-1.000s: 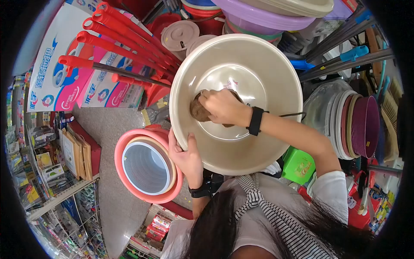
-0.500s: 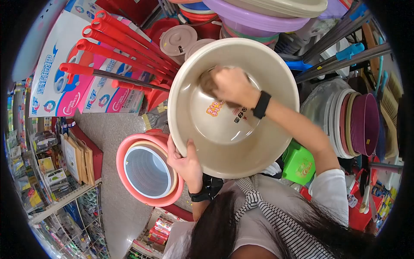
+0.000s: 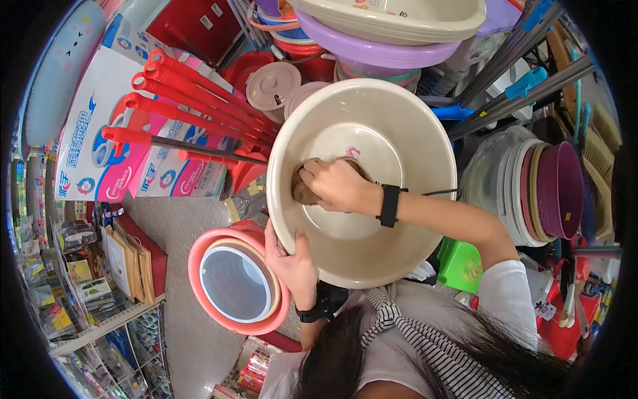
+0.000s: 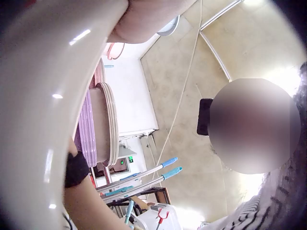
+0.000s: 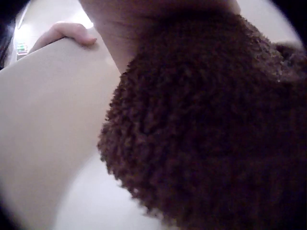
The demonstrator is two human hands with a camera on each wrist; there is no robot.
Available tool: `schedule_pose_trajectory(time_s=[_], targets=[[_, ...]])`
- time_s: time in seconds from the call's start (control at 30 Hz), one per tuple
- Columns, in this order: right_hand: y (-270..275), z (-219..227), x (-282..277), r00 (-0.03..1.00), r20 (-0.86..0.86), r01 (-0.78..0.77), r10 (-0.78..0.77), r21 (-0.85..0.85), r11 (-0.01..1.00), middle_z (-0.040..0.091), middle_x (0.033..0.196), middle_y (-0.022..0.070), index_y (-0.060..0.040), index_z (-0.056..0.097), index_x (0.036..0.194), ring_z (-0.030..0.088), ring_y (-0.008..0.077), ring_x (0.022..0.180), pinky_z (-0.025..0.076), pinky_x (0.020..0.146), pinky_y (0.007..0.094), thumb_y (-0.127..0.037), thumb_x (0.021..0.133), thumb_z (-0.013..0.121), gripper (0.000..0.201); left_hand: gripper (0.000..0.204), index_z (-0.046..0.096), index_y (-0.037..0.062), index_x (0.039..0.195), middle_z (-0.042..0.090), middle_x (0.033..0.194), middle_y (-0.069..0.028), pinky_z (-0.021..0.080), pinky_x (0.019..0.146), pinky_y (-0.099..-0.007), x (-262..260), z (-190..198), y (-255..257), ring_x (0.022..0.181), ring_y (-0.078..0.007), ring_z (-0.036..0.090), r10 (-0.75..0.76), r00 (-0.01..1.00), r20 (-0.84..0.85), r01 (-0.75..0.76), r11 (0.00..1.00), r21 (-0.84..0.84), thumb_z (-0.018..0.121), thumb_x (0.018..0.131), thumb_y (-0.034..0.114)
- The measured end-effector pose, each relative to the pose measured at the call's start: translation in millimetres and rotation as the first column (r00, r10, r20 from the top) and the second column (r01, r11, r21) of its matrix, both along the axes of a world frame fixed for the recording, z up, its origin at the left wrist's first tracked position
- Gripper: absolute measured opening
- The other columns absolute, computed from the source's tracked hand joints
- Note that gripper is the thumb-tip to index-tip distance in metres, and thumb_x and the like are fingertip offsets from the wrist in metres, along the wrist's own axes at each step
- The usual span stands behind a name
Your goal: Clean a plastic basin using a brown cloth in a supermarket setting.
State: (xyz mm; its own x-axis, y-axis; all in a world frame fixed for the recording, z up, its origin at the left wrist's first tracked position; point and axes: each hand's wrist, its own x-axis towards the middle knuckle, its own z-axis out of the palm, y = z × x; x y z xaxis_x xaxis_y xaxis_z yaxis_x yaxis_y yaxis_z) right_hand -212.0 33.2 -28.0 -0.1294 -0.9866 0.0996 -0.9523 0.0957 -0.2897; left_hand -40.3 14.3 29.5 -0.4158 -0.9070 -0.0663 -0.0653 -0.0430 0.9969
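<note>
A large cream plastic basin [image 3: 399, 249] is tilted up in front of the person, its inside facing the head camera. My left hand [image 3: 292, 266] grips the rim at the lower left, thumb over the inner side. Inside the basin, my right hand [image 3: 335, 186] holds a bunched brown cloth [image 3: 304, 193] against the left part of the bottom. Close up in the right wrist view, the cloth [image 5: 192, 129] shows a fluffy, looped pile. A pink print on the basin's bottom peeks out above the cloth; the hand and forearm hide the rest.
Nested tubs with a pink outer one [image 3: 199, 292] stand on the floor at left. Red-handled poles [image 3: 179, 123] and mop boxes [image 3: 86, 146] are behind them. Stacked basins [image 3: 392, 53] rise at the back; more basins [image 3: 558, 193] and a green plastic item [image 3: 460, 266] are at right.
The right hand swept the cloth up and right across the basin's bottom, then back down to the left. The left hand keeps its hold on the rim. The whole scene sits lower in view.
</note>
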Motion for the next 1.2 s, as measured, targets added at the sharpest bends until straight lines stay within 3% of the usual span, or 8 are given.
schedule_pose_trajectory(time_s=[0.13,0.5,0.57,0.63,0.77,1.03,1.1,1.2], targets=[[7,5,-13,0.999,0.025,-0.042,0.043,-0.018,0.999,0.061,0.098,0.0141,0.0001,0.058,0.107,0.068,0.029,0.086,0.055,0.068,0.0391,-0.017,0.068,0.078,0.047,0.044,0.05,-0.0103,0.131,0.066,0.114,-0.0148,0.049,0.09,-0.0273,0,1,3,0.1,-0.0172,0.065,0.011,1.0,-0.007,-0.011,1.0,0.029,0.053,0.087,-0.012],[47,-6,-94,0.963,-0.138,0.243,-0.231,0.08,0.967,0.064,0.1,0.0195,0.0036,0.061,0.114,0.068,0.032,0.09,0.056,0.073,0.0396,-0.01,0.069,0.072,0.048,0.042,0.051,-0.0092,0.13,0.067,0.114,-0.0147,0.051,0.088,-0.0274,7,-19,-4,0.101,-0.0173,0.066,-0.004,1.0,-0.017,0.006,0.997,0.078,0.055,0.088,-0.011],[55,-8,-93,0.958,-0.156,0.256,-0.24,0.088,0.963,0.065,0.097,0.0193,0.0033,0.062,0.11,0.068,0.0325,0.088,0.056,0.073,0.0399,-0.009,0.069,0.072,0.045,0.042,0.051,-0.0089,0.131,0.067,0.114,-0.015,0.051,0.088,-0.0275,6,-20,-4,0.101,-0.0173,0.066,-0.03,1.0,0.001,0.03,0.999,0.04,0.055,0.089,-0.01],[58,-1,-90,0.938,-0.212,0.294,-0.275,0.064,0.954,0.067,0.085,0.0184,-0.0003,0.069,0.081,0.07,0.0299,0.078,0.056,0.068,0.0376,-0.006,0.069,0.071,0.014,0.04,0.052,-0.009,0.129,0.067,0.114,-0.0151,0.051,0.088,-0.0276,8,-24,-6,0.1,-0.0172,0.066,-0.034,0.999,0.01,0.034,0.998,0.045,0.055,0.089,-0.01],[74,12,-85,0.933,-0.26,0.305,-0.25,0.199,0.931,0.069,0.079,0.0165,-0.0041,0.07,0.076,0.07,0.0294,0.075,0.055,0.066,0.0382,-0.007,0.068,0.072,0.009,0.036,0.054,-0.0093,0.126,0.067,0.113,-0.0149,0.05,0.087,-0.0271,8,-26,-10,0.096,-0.0165,0.066,-0.033,0.999,0.029,0.031,0.997,0.063,0.055,0.09,-0.009],[106,-5,-55,0.983,-0.153,0.165,-0.099,0.521,0.838,0.069,0.07,0.0144,-0.0062,0.073,0.07,0.071,0.0284,0.07,0.054,0.063,0.0377,-0.01,0.066,0.073,0.006,0.034,0.054,-0.0093,0.125,0.068,0.11,-0.0139,0.051,0.084,-0.0258,7,-26,-9,0.095,-0.0148,0.066,-0.026,1.0,-0.012,0.026,0.999,0.027,0.056,0.09,-0.008],[109,-14,-42,0.996,-0.003,-0.069,0.092,0.642,0.764,0.069,0.069,0.0137,-0.0073,0.073,0.07,0.07,0.0291,0.069,0.053,0.061,0.0394,-0.013,0.06,0.074,0.011,0.034,0.054,-0.0091,0.124,0.068,0.109,-0.0136,0.051,0.084,-0.0257,7,-26,-6,0.094,-0.0147,0.066,-0.03,1.0,0.001,0.03,0.999,0.039,0.056,0.09,-0.008],[109,-26,-30,0.99,0.089,-0.143,0.113,0.564,0.813,0.068,0.067,0.0152,-0.0054,0.071,0.069,0.069,0.0328,0.068,0.053,0.059,0.0422,-0.015,0.055,0.074,0.016,0.034,0.054,-0.0085,0.124,0.068,0.108,-0.0131,0.051,0.083,-0.0255,7,-29,-3,0.093,-0.0145,0.066,-0.025,1.0,0.001,0.024,0.999,0.037,0.056,0.09,-0.008]])
